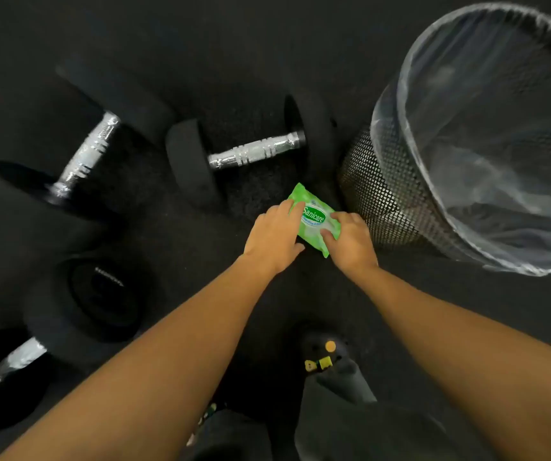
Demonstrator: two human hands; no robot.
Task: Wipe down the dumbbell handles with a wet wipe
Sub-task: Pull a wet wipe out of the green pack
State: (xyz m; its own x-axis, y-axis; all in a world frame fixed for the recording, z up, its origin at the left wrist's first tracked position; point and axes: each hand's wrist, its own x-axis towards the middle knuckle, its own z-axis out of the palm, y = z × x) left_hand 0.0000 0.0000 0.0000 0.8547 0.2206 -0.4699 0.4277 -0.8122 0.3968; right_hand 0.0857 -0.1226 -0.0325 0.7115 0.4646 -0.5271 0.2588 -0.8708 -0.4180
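A green wet wipe pack lies on the dark floor between my hands. My left hand rests on its left edge with fingers over the label. My right hand grips its right end, thumb on top. Just beyond the pack lies a black dumbbell with a silver knurled handle. A second dumbbell with a silver handle lies further left. A third dumbbell sits at the lower left, its handle partly in view.
A black mesh bin lined with a clear plastic bag stands right beside the pack. My foot in a dark clog with yellow charms is below my hands. The floor is dark rubber matting.
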